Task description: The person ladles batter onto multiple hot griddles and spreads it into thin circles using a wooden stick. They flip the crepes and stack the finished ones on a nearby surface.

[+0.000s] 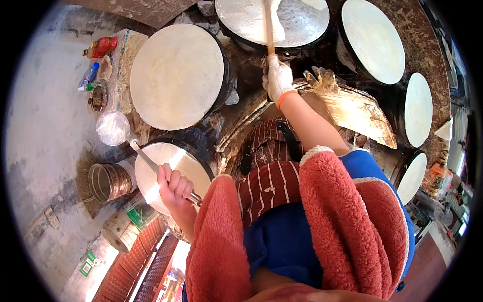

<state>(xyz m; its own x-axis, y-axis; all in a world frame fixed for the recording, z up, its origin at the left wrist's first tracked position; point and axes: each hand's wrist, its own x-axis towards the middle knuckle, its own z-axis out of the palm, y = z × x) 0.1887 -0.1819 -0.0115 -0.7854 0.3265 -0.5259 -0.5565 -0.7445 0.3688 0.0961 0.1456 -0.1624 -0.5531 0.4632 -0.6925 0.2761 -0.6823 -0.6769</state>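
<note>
Red fuzzy cloth [332, 211] over both shoulders, closest to camera. Far left: red bottle [105, 44] by the wall. Below it, ladle [112, 128], bowl pointing left, contents unclear. Left hand [177, 185] bare, fingers curled closed round the ladle's grey handle, over the lower-left disc [193, 168]. Large pale disc [177, 76] above that. Top center: right hand [279, 78], white-gloved, orange band [287, 96] at wrist, fingers wrapped round wooden stick [269, 32]; stick crosses top disc [241, 20], far end unclear. Right: brown board [359, 113], then upper-right disc [373, 41], dark-rimmed.
</note>
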